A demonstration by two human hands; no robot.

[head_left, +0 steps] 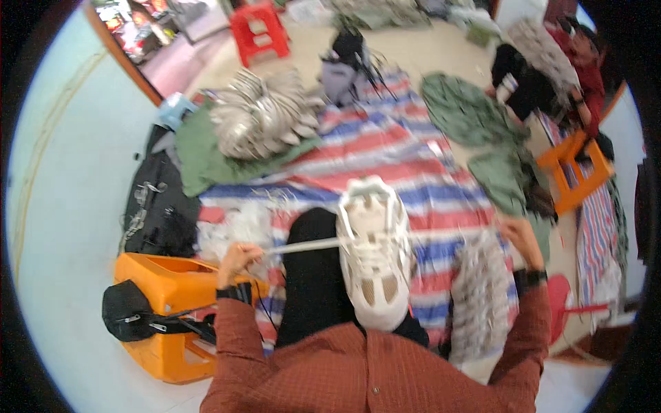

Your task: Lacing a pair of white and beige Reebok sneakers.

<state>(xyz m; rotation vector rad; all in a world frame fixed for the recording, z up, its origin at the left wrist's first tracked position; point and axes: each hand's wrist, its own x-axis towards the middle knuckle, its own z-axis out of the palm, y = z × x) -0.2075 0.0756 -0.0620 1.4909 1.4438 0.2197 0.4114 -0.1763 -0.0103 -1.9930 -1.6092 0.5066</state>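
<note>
A white and beige sneaker (375, 261) rests on my lap, toe toward me, with flat pale laces across its front. My left hand (241, 259), left of the shoe, is closed on a white shoelace (303, 246), pulled taut sideways from the lacing. Out to the right, my right hand (520, 237) is raised with its fingers pinched together. A faint, blurred pale line runs between it and the shoe, apparently the lace's other end. Beside my right leg lies a long, ridged bundle of greyish-beige pieces (480, 296).
A striped red, white and blue sheet (385, 148) covers the floor. An orange stool (172, 282) with a black pouch (127, 310) stands at my left. A beige stacked pile (265, 117) lies on green cloth (196, 151). A co-worker (551, 69) sits far right near another orange stool (575, 172).
</note>
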